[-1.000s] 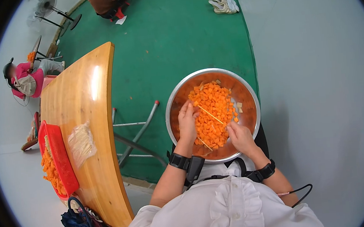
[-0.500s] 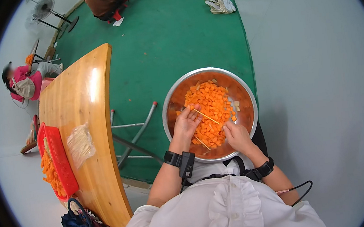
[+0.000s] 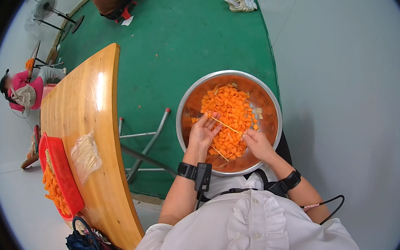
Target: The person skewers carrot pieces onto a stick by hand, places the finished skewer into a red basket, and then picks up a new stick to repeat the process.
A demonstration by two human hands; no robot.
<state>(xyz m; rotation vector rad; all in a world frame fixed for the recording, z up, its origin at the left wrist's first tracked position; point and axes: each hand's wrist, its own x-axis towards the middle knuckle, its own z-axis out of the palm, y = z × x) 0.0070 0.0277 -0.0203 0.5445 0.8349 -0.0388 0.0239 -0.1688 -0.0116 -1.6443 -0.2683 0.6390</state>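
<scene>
A thin wooden skewer (image 3: 225, 125) slants between my two hands above a wide metal bowl (image 3: 182, 108). My right hand (image 3: 257, 144) pinches its lower end. My left hand (image 3: 201, 133), palm partly turned up, has thumb and fingertips closed around a small orange cube at the upper end. Whether the tip has entered that cube is too small to tell. Below the hands lies a heap of diced carrot (image 3: 229, 104), with a few paler cubes (image 3: 259, 111) at its right edge. A second skewer (image 3: 220, 153) rests on the heap near my left wrist.
A wooden table (image 3: 113, 189) to the left bears a bag of skewers (image 3: 86, 155) and a red basket (image 3: 66, 177) of orange pieces. A dark blue bag (image 3: 84, 247) is at its near corner. Beyond are a seated person (image 3: 25, 90), a fan (image 3: 47, 7) and shoes (image 3: 239, 2).
The view has shifted slightly, so the surroundings appear a little higher and further left. Both hands keep nearly the same grip, with the skewer still between them.
</scene>
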